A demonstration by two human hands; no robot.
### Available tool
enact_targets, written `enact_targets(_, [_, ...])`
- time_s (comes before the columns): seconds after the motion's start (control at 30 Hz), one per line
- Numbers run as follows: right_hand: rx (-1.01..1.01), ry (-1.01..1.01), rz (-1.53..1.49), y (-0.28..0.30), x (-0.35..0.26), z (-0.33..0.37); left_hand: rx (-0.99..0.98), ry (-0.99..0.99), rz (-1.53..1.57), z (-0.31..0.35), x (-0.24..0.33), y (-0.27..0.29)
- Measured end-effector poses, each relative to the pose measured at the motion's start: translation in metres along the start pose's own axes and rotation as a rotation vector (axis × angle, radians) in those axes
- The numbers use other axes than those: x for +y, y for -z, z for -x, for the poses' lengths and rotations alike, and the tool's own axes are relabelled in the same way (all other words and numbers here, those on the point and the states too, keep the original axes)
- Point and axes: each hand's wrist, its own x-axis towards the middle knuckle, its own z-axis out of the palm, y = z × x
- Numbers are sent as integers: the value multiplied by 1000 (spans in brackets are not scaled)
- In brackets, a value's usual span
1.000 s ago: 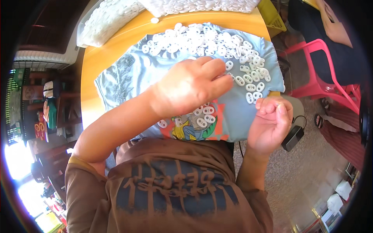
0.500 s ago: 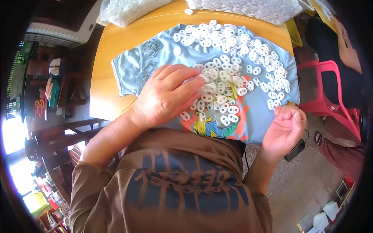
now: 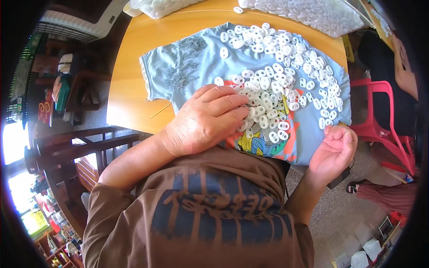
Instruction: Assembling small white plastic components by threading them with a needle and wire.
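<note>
A light blue T-shirt (image 3: 195, 67) with a colourful cartoon print lies on the table, strewn with small white oval plastic pieces (image 3: 264, 83), each with two holes. Palm down, my left hand (image 3: 203, 119) rests against the left side of the nearer pile. Its fingers are slightly bent and a little apart, their tips touching the pieces; its thumb is hidden. At the shirt's right edge, my right hand (image 3: 333, 151) is turned palm up with its fingers curled in. Whatever those fingers may hold is too small to make out. More pieces (image 3: 319, 67) form a curved band along the far and right sides.
Clear bins (image 3: 308, 15) full of white pieces stand along the far edge of the wooden table (image 3: 127, 85). One loose piece (image 3: 238, 10) lies beside them. To the right are a pink plastic chair (image 3: 371, 116) and another person's arm (image 3: 404, 76). A dark wooden frame (image 3: 85, 140) stands left.
The whole scene has shifted right in the view, hands included. Several pieces that lay just below my left fingers no longer show there. My right hand remains curled by the shirt's edge.
</note>
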Motion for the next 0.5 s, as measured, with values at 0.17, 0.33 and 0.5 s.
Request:
enact_targets(0.17, [20, 13, 0, -3, 1, 1, -5, 37, 41, 4, -5, 4])
enact_targets(0.33, [18, 25, 44, -3, 1, 0, 68, 50, -13, -17, -1, -1])
enact_targets(0.5, [-24, 26, 62, -2, 0, 0, 29, 68, -58, -32, -2, -12])
